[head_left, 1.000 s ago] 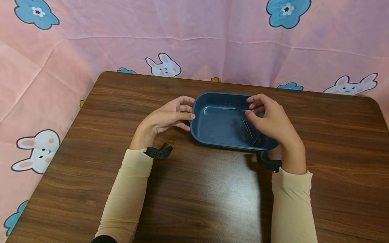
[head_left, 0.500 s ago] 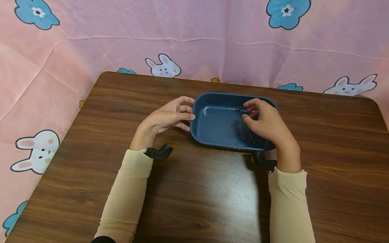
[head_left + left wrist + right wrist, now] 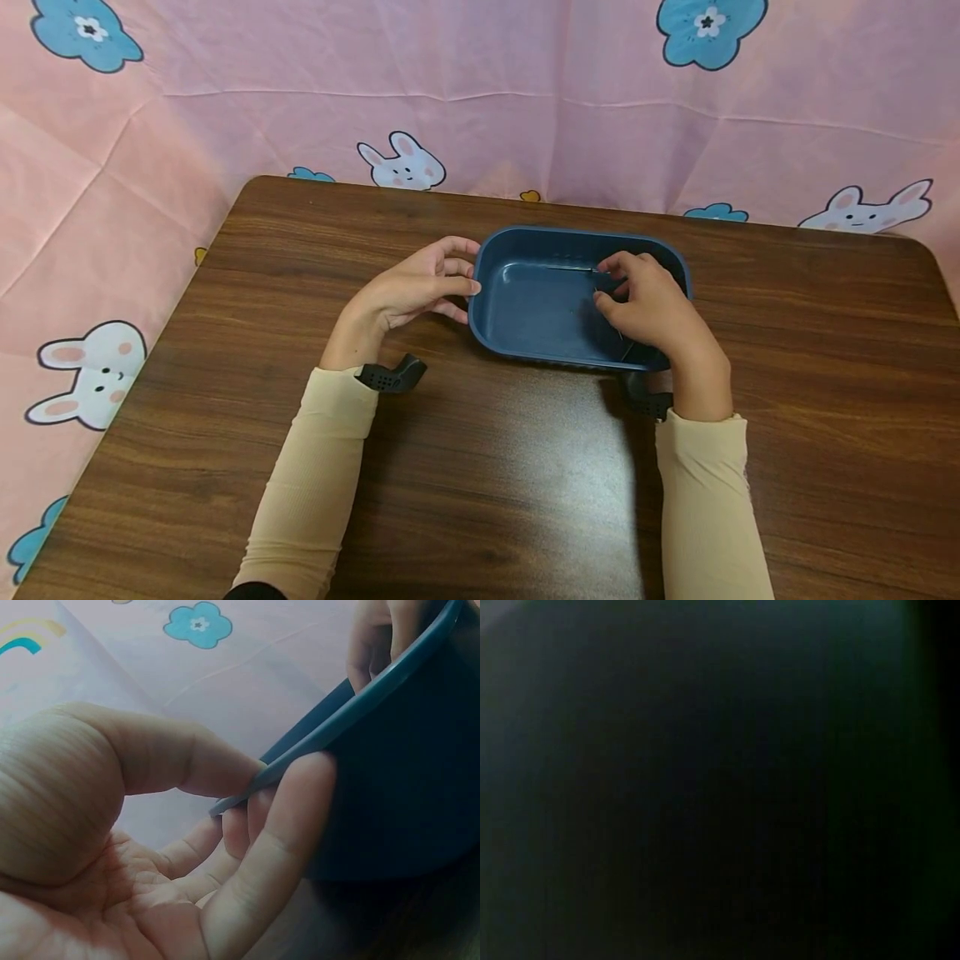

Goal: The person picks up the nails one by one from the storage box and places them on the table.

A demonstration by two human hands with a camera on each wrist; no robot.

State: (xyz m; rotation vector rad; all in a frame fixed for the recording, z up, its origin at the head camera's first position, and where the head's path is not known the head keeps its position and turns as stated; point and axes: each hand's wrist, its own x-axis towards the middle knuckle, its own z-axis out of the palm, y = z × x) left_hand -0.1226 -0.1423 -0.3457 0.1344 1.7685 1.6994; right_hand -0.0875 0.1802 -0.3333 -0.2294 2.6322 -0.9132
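A blue plastic tub (image 3: 525, 312) stands on the wooden table. My left hand (image 3: 420, 283) grips its left end; in the left wrist view the thumb (image 3: 187, 761) lies on the rim and the fingers sit beneath. My right hand (image 3: 648, 300) reaches down into the tub's right half, thumb and index finger apart. A thin metal rod (image 3: 566, 268) lies along the back of the tub floor, and another thin rod (image 3: 626, 350) is near the front wall. Further rods are mostly hidden under the right hand. The right wrist view is almost black.
The brown wood-grain table (image 3: 480, 467) stretches around the tub on all sides. Behind it hangs a pink cloth (image 3: 495, 58) with rabbits and blue flowers. A black wrist mount (image 3: 392, 375) sticks out at the left wrist, another (image 3: 647, 400) under the right.
My right hand has moved left and lower into the tub, now covering more of the thin rods. The left hand and the tub have stayed in place.
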